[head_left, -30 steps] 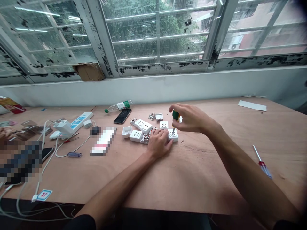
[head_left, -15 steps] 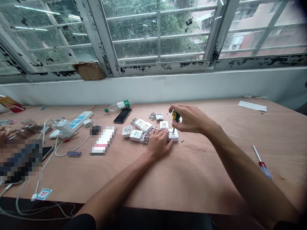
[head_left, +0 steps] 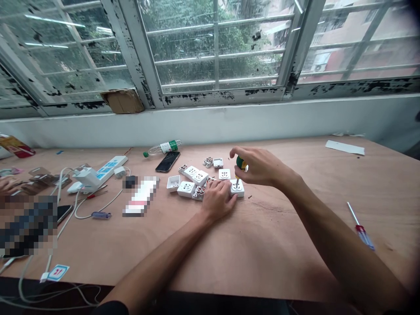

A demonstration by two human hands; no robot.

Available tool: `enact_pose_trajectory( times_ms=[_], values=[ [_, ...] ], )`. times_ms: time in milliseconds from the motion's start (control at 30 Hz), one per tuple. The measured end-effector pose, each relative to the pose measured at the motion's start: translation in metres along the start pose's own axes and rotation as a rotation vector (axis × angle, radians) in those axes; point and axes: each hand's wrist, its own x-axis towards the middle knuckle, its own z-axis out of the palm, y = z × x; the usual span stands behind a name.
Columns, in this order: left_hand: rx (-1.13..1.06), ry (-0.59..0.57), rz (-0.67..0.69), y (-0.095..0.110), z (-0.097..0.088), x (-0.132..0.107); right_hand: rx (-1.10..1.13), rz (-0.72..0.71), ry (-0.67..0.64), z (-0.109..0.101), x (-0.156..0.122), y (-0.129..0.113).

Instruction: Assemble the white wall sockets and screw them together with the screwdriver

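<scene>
My right hand (head_left: 254, 165) is closed round the green and yellow handle of a screwdriver (head_left: 241, 163), which stands nearly upright. Its tip meets the face of a white power socket (head_left: 236, 187). Beside it, my left hand (head_left: 218, 197) presses down on the socket's left side, with fingers bent over it. More white sockets lie to the left and behind, among them one socket (head_left: 186, 188) and another (head_left: 224, 173). Inner socket parts (head_left: 199, 192) show near my left fingers, next to an open white box (head_left: 173, 183). A small screw (head_left: 250, 196) lies right of the socket.
A second screwdriver (head_left: 360, 227) lies at the right. Behind the sockets are a phone (head_left: 168, 162) and a plastic bottle (head_left: 163, 148). Leftward, a power strip (head_left: 110, 168) and white cables (head_left: 77, 205) spread over the table. Another person's hand (head_left: 8, 184) shows at the far left.
The camera view has shifted slightly, so the table sits a little lower in the picture. My right hand has turned the screwdriver handle slightly; my left hand keeps its place on the socket.
</scene>
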Motion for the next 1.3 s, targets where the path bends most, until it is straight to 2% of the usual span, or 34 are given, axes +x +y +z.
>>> enact_pose_trajectory(
  times_ms=[133,300,500,667,867,1033,1300],
  values=[
    [0.0,0.0,0.003,0.0003,-0.0002,0.0005,-0.101,0.02,0.013,0.0012,0.0004,-0.0015],
    [0.0,-0.001,0.001,0.0006,-0.0006,0.0004,-0.014,-0.045,0.021,0.0023,0.0006,-0.0011],
    [0.008,0.01,0.011,-0.0003,0.0007,-0.0003,-0.123,0.009,0.016,0.0015,0.0006,-0.0015],
    [0.016,0.016,0.01,-0.0008,0.0018,-0.0007,-0.024,-0.051,0.009,0.0005,-0.0002,-0.0013],
    [0.022,0.024,0.011,-0.001,0.0014,-0.0008,-0.07,0.011,0.007,0.0021,0.0014,-0.0017],
    [0.026,0.013,0.014,-0.0006,0.001,-0.0003,-0.017,-0.04,-0.007,-0.0001,-0.0002,-0.0024],
    [0.02,0.013,0.012,-0.0004,0.0003,0.0001,-0.05,0.001,-0.016,-0.0013,0.0014,-0.001]
  ],
)
